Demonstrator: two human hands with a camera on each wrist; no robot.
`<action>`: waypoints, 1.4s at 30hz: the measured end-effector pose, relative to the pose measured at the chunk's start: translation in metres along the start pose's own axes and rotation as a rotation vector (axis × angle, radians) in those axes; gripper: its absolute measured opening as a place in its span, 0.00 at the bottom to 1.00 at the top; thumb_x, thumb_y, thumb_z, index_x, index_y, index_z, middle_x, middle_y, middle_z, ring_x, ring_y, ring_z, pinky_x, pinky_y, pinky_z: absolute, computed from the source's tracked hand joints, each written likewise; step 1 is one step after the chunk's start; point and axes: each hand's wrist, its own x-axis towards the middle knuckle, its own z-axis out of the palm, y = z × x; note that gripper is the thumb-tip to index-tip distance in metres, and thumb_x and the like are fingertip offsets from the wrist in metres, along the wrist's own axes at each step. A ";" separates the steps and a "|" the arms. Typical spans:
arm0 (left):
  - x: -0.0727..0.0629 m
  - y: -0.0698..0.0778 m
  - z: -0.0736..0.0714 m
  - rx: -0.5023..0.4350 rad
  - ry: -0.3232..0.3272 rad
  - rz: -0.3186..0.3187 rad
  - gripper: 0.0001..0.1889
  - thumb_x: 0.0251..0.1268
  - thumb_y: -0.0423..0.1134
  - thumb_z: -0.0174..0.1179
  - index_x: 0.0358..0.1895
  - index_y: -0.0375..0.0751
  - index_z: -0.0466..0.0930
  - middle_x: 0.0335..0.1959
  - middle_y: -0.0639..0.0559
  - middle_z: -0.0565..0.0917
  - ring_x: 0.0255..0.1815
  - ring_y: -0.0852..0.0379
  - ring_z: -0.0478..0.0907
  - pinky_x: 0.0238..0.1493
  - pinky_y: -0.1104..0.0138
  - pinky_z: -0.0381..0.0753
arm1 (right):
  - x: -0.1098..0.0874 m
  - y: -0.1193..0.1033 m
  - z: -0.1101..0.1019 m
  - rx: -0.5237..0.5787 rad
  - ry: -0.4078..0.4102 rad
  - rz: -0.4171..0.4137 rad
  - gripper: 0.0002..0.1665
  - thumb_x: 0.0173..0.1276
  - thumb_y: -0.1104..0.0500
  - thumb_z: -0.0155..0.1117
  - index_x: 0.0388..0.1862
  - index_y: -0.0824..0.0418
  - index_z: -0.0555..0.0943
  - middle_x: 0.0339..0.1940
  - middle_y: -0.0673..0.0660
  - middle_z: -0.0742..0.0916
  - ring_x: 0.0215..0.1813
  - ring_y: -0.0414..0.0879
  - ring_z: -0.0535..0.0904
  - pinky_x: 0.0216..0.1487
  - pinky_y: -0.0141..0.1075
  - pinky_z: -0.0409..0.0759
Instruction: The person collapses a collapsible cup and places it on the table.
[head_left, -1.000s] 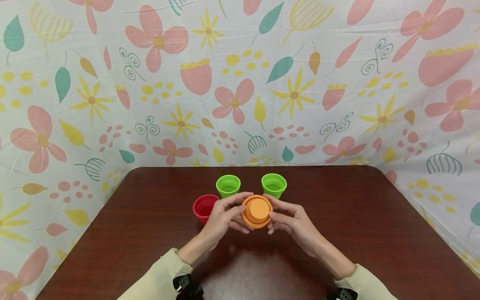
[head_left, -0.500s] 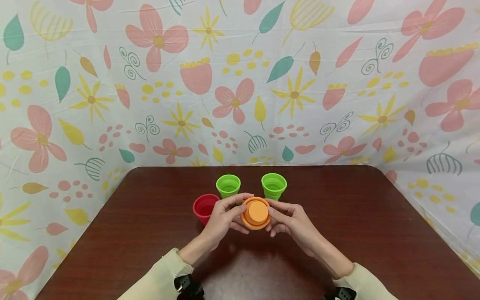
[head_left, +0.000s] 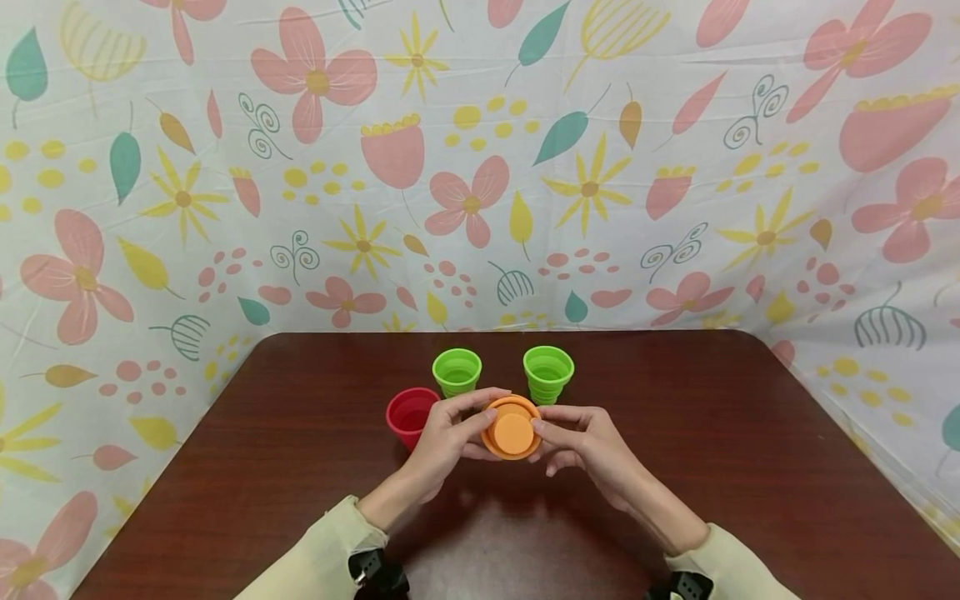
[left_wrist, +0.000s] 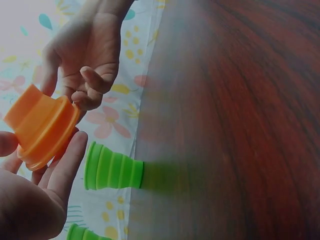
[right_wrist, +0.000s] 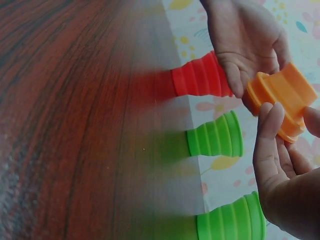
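An orange collapsible cup is held up above the table, its base toward the head camera and partly folded into its wider rings. My left hand grips its left side, thumb on the near face and fingers behind. On the opposite side my right hand pinches the rim between thumb and fingers. Both wrist views show the orange cup from the side, stepped, with its narrow end sticking out. Just behind the left hand stands a red cup, partly covered by that hand.
Two green collapsible cups, a left one and a right one, stand upright beyond the hands, mouths up. The dark wooden table meets a flower-printed cloth at its back edge.
The orange cup has tilted and shifted slightly down and left, and its base now faces the head camera more squarely. My right thumb has moved a little along the cup. The standing cups stay put.
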 end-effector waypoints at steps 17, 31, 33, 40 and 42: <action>0.002 0.001 0.001 -0.061 -0.008 -0.025 0.21 0.79 0.34 0.59 0.70 0.31 0.78 0.61 0.39 0.84 0.48 0.45 0.90 0.44 0.50 0.90 | 0.004 -0.001 0.000 0.050 -0.008 0.004 0.21 0.78 0.55 0.66 0.57 0.72 0.78 0.30 0.56 0.84 0.31 0.44 0.81 0.29 0.32 0.82; 0.002 0.000 0.004 -0.065 -0.012 -0.017 0.22 0.77 0.32 0.61 0.69 0.28 0.77 0.61 0.40 0.84 0.50 0.49 0.88 0.43 0.50 0.91 | 0.002 -0.002 0.001 0.066 -0.014 0.013 0.18 0.77 0.56 0.67 0.53 0.70 0.79 0.30 0.56 0.86 0.29 0.43 0.81 0.28 0.33 0.84; 0.002 0.000 0.004 -0.060 -0.012 -0.015 0.21 0.77 0.32 0.61 0.69 0.28 0.78 0.61 0.39 0.84 0.49 0.49 0.88 0.42 0.51 0.91 | 0.002 -0.003 0.001 0.069 -0.016 0.015 0.17 0.76 0.57 0.67 0.52 0.70 0.79 0.30 0.56 0.86 0.28 0.44 0.81 0.28 0.33 0.84; 0.002 0.000 0.004 -0.036 -0.020 0.004 0.19 0.73 0.28 0.64 0.65 0.27 0.81 0.55 0.39 0.82 0.46 0.48 0.88 0.39 0.51 0.91 | 0.001 -0.002 0.001 0.067 -0.022 0.016 0.14 0.75 0.59 0.67 0.50 0.69 0.78 0.31 0.57 0.87 0.27 0.44 0.82 0.28 0.33 0.86; 0.002 -0.001 0.004 -0.031 -0.021 0.006 0.19 0.72 0.27 0.65 0.64 0.27 0.82 0.53 0.39 0.81 0.46 0.48 0.88 0.39 0.51 0.91 | 0.001 -0.001 0.000 0.061 -0.021 0.009 0.14 0.75 0.59 0.67 0.49 0.69 0.78 0.32 0.58 0.87 0.27 0.44 0.82 0.28 0.34 0.86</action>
